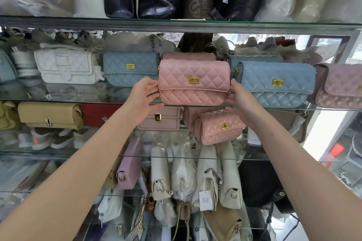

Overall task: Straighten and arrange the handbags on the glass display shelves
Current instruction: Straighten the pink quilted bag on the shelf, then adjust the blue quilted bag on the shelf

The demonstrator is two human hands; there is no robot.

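Glass shelves [58, 155] stacked floor-up, metal frame [354, 49] at right; bright daylight thru window [323, 129] behind.

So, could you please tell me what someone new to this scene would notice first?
The pink quilted handbag with a gold clasp stands out at centre, held at its two ends by the left hand and right hand on the middle glass shelf. Blue quilted handbags flank it, one to the left and one to the right. Just below, a smaller pink quilted bag sits tilted.
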